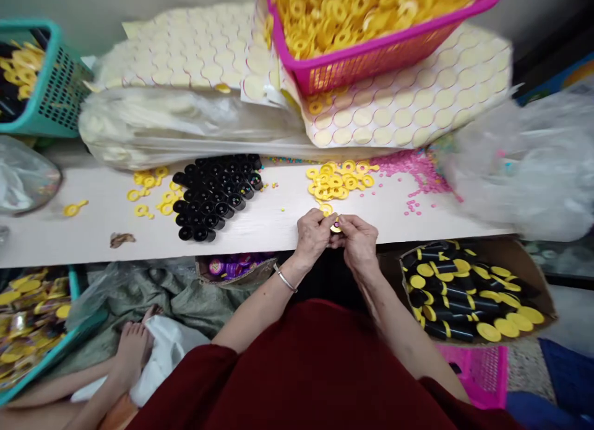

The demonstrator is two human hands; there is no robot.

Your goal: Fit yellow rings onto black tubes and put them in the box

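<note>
At the table's front edge my left hand (314, 237) and my right hand (361, 239) meet, fingers pinched around a small round yellow plastic ring piece (336, 228). Its middle looks dark and pinkish, too small to make out well. Just beyond my fingertips lies a loose yellow ring with a short handle (325, 210). A pile of the same yellow rings (335, 181) sits behind it. To the left, black cylindrical tubes (211, 198) stand packed together, some with coloured beads in them. Small pink discs (411, 170) are heaped to the right.
A pink basket (371, 55) of yellow parts stands on patterned sheets (185, 46) at the back. Teal basket (69, 90) at far left. Below the table are a cardboard box (541, 275) of black-and-yellow pieces and a box of purple items (241, 266). Someone's bare foot (132, 343) shows lower left.
</note>
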